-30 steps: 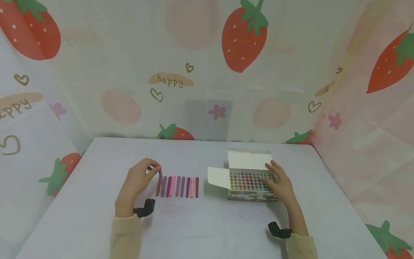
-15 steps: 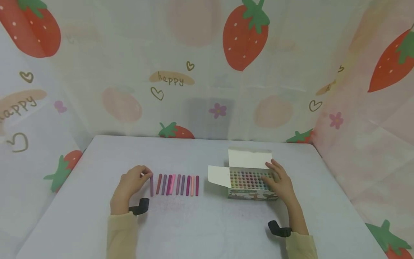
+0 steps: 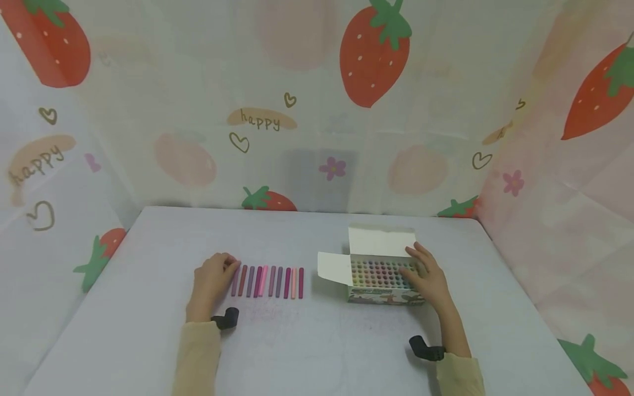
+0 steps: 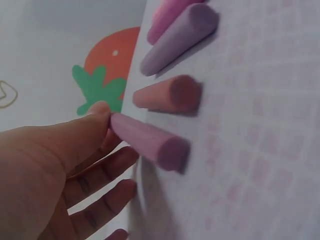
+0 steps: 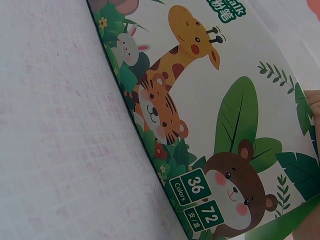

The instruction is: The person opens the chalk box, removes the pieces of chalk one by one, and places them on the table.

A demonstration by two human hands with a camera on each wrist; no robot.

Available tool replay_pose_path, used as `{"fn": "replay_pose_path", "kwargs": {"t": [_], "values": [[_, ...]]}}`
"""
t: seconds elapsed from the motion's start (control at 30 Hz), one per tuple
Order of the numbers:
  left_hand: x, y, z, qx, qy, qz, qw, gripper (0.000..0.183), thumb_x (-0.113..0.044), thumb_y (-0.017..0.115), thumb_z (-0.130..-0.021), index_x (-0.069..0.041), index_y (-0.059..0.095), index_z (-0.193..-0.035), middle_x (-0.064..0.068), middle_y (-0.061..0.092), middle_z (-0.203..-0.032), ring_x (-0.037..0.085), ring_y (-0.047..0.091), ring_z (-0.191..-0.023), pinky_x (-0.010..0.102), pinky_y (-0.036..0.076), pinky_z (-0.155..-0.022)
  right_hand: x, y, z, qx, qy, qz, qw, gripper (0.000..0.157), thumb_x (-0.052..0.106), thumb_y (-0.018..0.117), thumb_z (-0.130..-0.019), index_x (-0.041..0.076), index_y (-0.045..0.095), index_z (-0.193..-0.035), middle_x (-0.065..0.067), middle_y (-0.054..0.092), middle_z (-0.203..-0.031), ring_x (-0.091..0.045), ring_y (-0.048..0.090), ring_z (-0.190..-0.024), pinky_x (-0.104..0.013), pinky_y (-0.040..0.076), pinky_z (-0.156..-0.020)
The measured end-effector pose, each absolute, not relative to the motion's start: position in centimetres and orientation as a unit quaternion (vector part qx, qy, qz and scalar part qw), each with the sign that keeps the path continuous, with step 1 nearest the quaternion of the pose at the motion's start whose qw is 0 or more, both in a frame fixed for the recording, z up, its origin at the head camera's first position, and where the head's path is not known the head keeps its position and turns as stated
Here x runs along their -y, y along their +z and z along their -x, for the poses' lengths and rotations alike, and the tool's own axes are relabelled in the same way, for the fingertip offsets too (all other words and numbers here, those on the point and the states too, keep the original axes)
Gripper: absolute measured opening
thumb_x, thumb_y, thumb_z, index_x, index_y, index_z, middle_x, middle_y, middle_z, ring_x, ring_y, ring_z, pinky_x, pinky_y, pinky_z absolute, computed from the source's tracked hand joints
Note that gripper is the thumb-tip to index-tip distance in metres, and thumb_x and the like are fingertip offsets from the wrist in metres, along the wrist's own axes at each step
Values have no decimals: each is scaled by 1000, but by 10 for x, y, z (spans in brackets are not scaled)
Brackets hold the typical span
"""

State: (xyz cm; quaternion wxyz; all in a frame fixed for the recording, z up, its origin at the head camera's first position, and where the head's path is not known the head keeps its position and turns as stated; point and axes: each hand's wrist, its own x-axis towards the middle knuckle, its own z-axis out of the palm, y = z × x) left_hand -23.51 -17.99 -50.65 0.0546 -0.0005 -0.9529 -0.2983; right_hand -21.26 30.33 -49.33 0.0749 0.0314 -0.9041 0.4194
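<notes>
My left hand pinches the far end of a mauve chalk stick between thumb and forefinger, the other fingers loosely bent. The stick lies at the left end of a row, its near end close on the tabletop. Beside it is a reddish-brown chalk stick, then a greyish-purple chalk stick. My right hand rests on the right side of an open chalk box, thumb over the upright colored chalks and fingers spread by the raised lid. Only its edge shows in the right wrist view.
More pink, purple and peach chalk sticks lie parallel to the right in the row. The box's side flap sticks out leftward toward them. Faint pinkish marks cover the white tabletop. A strawberry-printed curtain hangs behind the table.
My left hand carried the mauve chalk stick left off the row, then brought it back right beside the reddish-brown one, lined up with the others. The right hand stays on the box.
</notes>
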Motion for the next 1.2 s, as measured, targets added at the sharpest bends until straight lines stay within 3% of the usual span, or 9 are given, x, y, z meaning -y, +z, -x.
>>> {"fn": "replay_pose_path", "kwargs": {"t": [0.17,0.63,1.03,1.2], "values": [[176,-514,240,957,-279,-18,82,27,-30,57,-92,-6,65,-100,11,64,-93,29,57,-87,53,36,-82,-303,-493,213,906,415,-31,75,58,34,66,-85,15,45,-136,-8,23,-152,-39,20,-138,-66,20,-101],[173,-520,239,957,-275,-32,88,27,-31,58,-90,-6,65,-98,14,62,-98,34,55,-94,55,34,-86,-302,-491,212,908,409,-37,83,57,33,65,-86,12,46,-135,-11,25,-151,-41,21,-137,-67,19,-100],[174,-516,236,954,-287,-39,79,27,-29,58,-90,-5,63,-102,16,61,-101,35,54,-97,55,34,-85,-301,-497,217,907,391,-71,141,45,28,58,-92,9,50,-131,-14,30,-148,-40,26,-135,-64,22,-101],[171,-515,237,952,-293,-34,78,27,-28,58,-90,-5,63,-103,16,60,-104,36,53,-99,55,34,-85,-300,-497,217,907,363,-65,202,41,27,57,-92,7,53,-128,-16,38,-143,-40,33,-131,-64,26,-99]]}}
